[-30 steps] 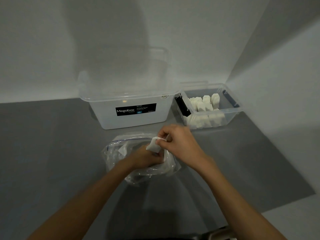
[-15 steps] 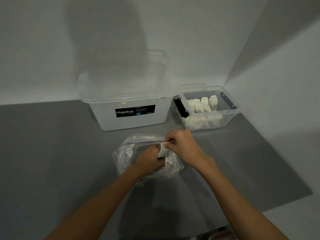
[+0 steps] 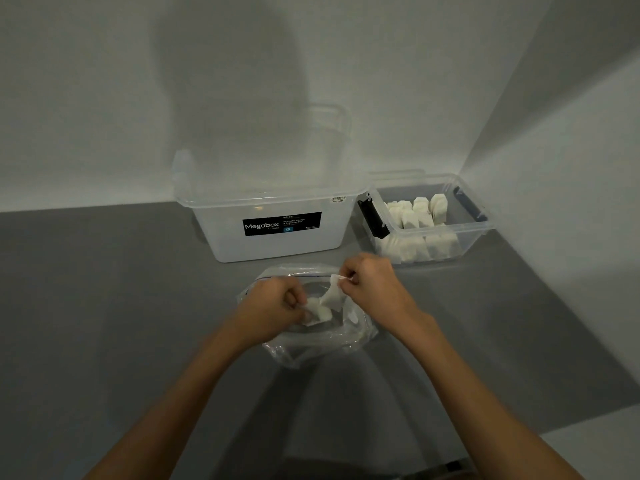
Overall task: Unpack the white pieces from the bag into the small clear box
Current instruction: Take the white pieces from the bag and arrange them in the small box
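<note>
— Grip first: our right hand is pinching the top edge of a white piece between thumb and forefinger, the other fingers curling underneath.

— And our left hand is curling its fingers round a second white piece, just beside the first. The two pieces are lying so close that we cannot tell whether they are touching.

— We are holding both over the open mouth of the clear zip bag, which is lying crumpled on the grey tabletop under our hands.

— We are seeing more white inside the bag, near the right wrist, though the plastic is blurring it.

— Farther out, behind and to the right, the small clear box is standing open near the corner of the walls, well apart from the bag.

— It is already holding rows of white pieces, standing upright, packed toward its near and left sides.

— A black latch is hanging on its left end and a blue latch on its right.

— Just left of it, the large translucent Megabox bin is sitting open, its black label facing us. The two containers are standing side by side, and we cannot tell whether they are touching.
</note>
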`<state>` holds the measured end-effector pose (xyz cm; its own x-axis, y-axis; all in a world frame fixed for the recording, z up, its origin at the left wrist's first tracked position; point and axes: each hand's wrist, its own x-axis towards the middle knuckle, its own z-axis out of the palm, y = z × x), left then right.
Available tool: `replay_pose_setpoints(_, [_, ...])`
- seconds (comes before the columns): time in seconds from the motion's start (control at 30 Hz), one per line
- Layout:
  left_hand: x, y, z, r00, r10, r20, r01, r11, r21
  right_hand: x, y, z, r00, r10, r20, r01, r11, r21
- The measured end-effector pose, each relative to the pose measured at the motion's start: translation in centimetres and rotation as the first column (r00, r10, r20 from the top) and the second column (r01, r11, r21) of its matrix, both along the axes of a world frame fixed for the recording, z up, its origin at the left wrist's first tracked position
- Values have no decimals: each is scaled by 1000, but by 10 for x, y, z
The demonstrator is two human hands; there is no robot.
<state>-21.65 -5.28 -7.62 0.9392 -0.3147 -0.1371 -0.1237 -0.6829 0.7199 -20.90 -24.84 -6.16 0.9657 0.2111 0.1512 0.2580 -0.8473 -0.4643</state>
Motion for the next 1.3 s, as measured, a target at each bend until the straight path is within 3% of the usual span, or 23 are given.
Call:
replay_pose_setpoints(0.1, [-4, 14, 17, 995, 89, -34, -92, 988, -127, -2, 6, 12, 999, -28, 30, 26, 997, 74])
replay_pose_setpoints(0.27, [-12, 24, 40, 982, 159, -104, -187, 906, -380, -6, 7, 41, 996, -91, 12, 82, 938, 337])
replay_pose_setpoints(0.4, [-16, 18, 46, 968, 217, -127, -251, 793, -555, -6, 2, 61, 993, -92, 77, 58, 929, 365])
replay_pose_setpoints(0.6, [-12, -2, 48, 959, 254, -127, -270, 670, -692, -6, 2, 73, 999, -46, 23, 31, 894, 447])
replay_pose_setpoints(0.87, [-6, -14, 58, 991, 120, -60, -128, 718, -684, -6, -10, 67, 990, -14, -141, 82, 870, 486])
replay_pose_setpoints(1.03, [4, -13, 72, 981, 163, -101, -186, 678, -711, -13, -14, 56, 941, 86, -326, 162, 732, 662])
replay_pose_setpoints(1.13, [10, -11, 84, 990, 131, -59, -137, 743, -655, -12, -17, 56, 949, 74, -307, 138, 776, 615])
replay_pose_setpoints(1.23, [17, -9, 101, 1000, 20, 16, -11, 883, -470, -9, -22, 65, 975, 64, -214, 67, 830, 554])
replay_pose_setpoints(1.3, [22, -10, 112, 996, -84, 42, 94, 925, -368, -9, -21, 72, 989, 86, -123, -20, 887, 462])
